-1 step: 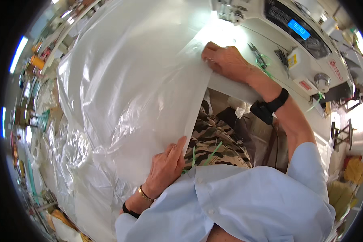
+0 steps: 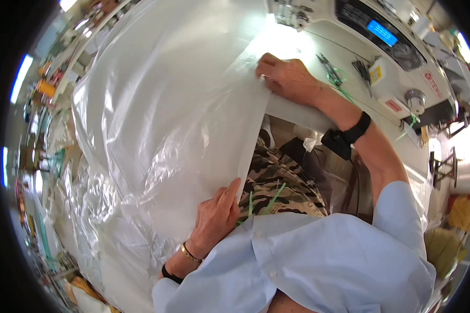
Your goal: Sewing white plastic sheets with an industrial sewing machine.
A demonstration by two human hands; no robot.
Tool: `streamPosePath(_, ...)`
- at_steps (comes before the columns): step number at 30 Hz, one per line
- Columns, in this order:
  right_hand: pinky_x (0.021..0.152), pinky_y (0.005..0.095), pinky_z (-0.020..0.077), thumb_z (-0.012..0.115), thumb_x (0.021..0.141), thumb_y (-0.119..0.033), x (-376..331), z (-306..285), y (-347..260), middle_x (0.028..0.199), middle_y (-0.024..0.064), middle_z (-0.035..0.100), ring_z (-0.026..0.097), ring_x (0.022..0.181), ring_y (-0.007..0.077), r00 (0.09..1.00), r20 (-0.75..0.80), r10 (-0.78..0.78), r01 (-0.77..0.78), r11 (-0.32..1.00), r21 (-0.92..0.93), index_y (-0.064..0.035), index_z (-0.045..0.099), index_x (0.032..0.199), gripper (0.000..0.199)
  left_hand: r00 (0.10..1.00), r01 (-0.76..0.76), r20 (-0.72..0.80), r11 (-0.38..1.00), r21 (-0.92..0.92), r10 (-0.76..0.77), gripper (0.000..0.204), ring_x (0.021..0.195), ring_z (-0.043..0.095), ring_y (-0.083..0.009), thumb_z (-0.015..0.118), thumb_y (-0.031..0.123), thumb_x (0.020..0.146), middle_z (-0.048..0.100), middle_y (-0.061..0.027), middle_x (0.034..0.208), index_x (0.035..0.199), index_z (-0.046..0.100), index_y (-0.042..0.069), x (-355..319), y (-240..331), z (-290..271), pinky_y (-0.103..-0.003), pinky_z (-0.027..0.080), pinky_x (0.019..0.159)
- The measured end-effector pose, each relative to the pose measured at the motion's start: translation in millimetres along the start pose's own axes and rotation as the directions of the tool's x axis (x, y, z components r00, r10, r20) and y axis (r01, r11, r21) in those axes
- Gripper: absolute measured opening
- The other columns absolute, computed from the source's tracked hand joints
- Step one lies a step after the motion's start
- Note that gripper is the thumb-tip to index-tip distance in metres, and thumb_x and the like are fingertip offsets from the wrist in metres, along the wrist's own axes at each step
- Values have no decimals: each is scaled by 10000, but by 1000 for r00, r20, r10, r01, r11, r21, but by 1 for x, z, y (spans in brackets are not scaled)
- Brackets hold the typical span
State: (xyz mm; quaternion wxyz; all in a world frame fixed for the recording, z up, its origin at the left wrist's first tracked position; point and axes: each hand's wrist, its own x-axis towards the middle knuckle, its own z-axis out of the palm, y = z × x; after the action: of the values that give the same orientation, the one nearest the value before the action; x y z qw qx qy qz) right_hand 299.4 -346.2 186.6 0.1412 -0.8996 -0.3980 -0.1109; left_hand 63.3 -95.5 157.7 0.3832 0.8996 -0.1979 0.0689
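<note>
A large sheet of clear plastic film (image 2: 167, 120) lies spread over the white table (image 2: 297, 112), its near edge hanging toward the person's lap. The right hand (image 2: 287, 78) lies flat with fingers closed down on the far end of that edge, pressing it to the table just short of the sewing machine (image 2: 386, 41). The left hand (image 2: 216, 216) holds the near end of the same edge, fingers extended along it and thumb tucked under as far as can be seen. The step in hand appears to be aligning and tensioning the edge between the two hands. The next move likely calls for keeping the slippery film taut and straight while feeding it toward the sewing machine, without letting it crease
</note>
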Motion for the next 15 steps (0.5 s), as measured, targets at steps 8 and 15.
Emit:
streamPosePath(8,1028,485,356,639,859,-165,-8,8,7,1125,66,587,561,1116,226,991,-66,112,-124,967,-224,-111,599,1149,297,976,-94,191,992,-78,108,268,544,547,-245,556,-74,728,579,-114,741,957,682,-13,41,-5,9,-335,445,520)
streamPosePath(15,1119,566,271,591,944,-263,-14,10,1,1321,79,543,505,1244,214,969,-40,244,-247,943,-225,-114,501,1339,431,968,-116,222,993,-10,115,222,655,590,-322,579,-27,716,566,-122,769,913,675,12,76,-14,7,-388,477,590)
